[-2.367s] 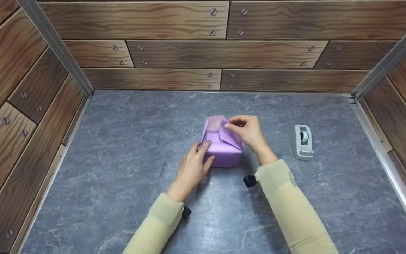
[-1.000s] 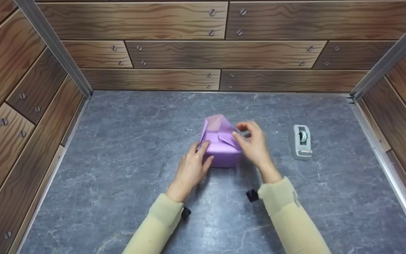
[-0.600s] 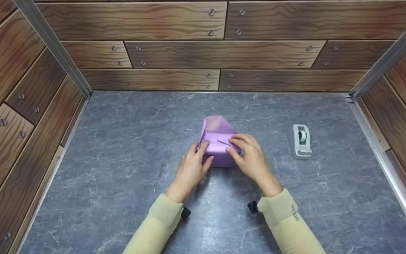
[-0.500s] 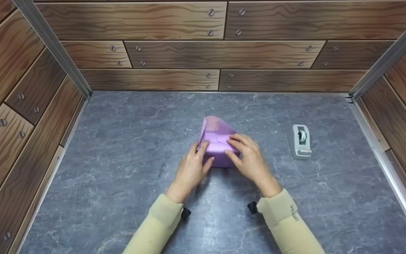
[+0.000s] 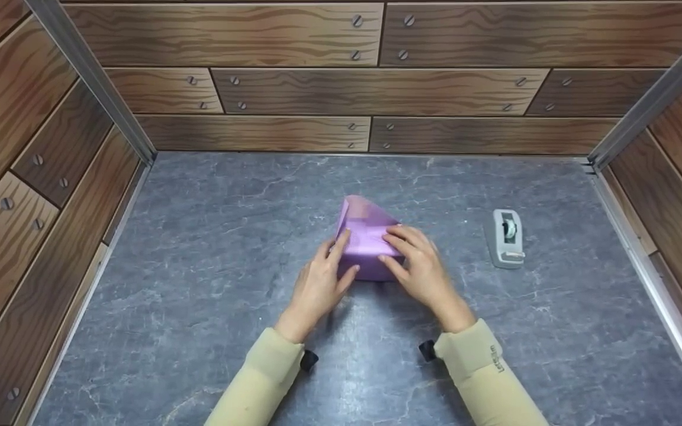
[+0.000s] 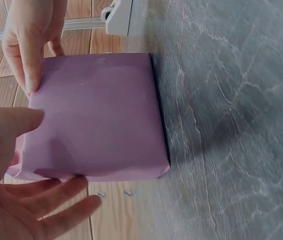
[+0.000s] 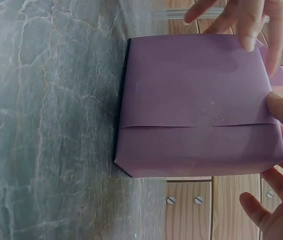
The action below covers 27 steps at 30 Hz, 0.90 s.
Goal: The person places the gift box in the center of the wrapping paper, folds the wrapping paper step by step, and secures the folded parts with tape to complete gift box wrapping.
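A box wrapped in purple paper stands on the grey marbled table. At its top the far paper flap rises to a point, while the right flap lies folded in. My left hand holds the left side, thumb by the near face and index finger along the top edge. My right hand grips the near right top edge, fingertips pressing the folded flap and thumb on the near face. In the right wrist view, a paper seam crosses the near face of the box.
To the right stands a grey tape dispenser with a roll in it. Wood-patterned panels enclose the table at the back and both sides, with metal rails along the edges.
My right hand has come from the raised right flap toward the near top edge, and that flap now lies folded down. My left hand stays at the left side, index finger slightly shifted.
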Each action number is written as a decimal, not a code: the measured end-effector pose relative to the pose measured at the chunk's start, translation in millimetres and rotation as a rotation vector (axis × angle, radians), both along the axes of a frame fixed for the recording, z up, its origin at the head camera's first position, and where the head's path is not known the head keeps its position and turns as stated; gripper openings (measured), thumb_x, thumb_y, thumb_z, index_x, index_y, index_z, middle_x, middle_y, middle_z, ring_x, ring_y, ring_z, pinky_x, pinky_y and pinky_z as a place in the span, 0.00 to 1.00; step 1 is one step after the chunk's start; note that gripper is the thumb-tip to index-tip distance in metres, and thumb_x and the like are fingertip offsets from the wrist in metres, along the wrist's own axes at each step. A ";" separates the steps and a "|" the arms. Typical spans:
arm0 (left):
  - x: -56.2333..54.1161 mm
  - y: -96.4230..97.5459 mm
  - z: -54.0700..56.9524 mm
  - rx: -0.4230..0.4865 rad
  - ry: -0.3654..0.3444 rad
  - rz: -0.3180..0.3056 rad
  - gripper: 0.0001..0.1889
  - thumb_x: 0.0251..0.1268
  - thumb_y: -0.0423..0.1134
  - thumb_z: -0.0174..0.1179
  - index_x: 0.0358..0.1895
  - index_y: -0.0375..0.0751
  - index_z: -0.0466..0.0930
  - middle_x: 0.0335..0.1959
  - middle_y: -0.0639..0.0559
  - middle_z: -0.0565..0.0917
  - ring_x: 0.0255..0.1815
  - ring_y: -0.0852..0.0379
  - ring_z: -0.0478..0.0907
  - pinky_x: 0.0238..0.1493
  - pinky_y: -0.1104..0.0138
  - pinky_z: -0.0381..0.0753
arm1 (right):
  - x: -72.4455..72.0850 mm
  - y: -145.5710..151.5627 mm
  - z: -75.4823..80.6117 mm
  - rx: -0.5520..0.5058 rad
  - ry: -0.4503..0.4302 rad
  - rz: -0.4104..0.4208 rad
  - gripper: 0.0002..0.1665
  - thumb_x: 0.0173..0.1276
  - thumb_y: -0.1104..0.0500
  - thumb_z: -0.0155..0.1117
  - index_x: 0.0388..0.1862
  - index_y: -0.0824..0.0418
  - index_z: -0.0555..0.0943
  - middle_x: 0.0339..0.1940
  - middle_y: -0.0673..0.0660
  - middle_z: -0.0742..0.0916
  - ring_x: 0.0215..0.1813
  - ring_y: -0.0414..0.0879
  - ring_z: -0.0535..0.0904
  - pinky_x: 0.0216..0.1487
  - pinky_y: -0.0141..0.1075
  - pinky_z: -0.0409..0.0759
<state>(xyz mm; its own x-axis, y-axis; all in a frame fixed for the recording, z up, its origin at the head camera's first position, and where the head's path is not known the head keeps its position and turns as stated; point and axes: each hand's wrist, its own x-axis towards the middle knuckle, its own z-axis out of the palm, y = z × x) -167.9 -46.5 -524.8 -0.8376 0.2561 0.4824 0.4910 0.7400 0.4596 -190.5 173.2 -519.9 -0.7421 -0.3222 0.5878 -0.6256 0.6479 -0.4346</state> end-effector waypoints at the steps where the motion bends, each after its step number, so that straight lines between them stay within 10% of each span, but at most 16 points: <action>1: -0.5 -0.4 0.3 0.030 0.027 0.004 0.32 0.66 0.45 0.64 0.71 0.41 0.66 0.53 0.37 0.78 0.41 0.42 0.83 0.37 0.53 0.84 | 0.0 0.1 -0.6 -0.001 0.003 -0.001 0.23 0.61 0.57 0.74 0.53 0.66 0.83 0.58 0.59 0.82 0.63 0.57 0.74 0.64 0.55 0.67; 9: -9.6 -2.5 5.7 0.250 0.135 0.017 0.18 0.65 0.36 0.64 0.55 0.32 0.75 0.44 0.41 0.82 0.37 0.52 0.83 0.36 0.62 0.83 | 2.4 -0.5 -0.5 -0.062 0.020 -0.025 0.18 0.60 0.59 0.75 0.47 0.64 0.84 0.54 0.61 0.82 0.57 0.55 0.78 0.59 0.49 0.73; 27: -21.1 1.9 13.4 0.370 0.118 0.082 0.05 0.61 0.30 0.64 0.38 0.33 0.84 0.34 0.45 0.85 0.29 0.53 0.84 0.25 0.65 0.83 | 8.0 5.2 -7.1 -0.088 0.137 -0.041 0.18 0.55 0.62 0.78 0.46 0.64 0.87 0.50 0.59 0.86 0.54 0.55 0.81 0.55 0.51 0.74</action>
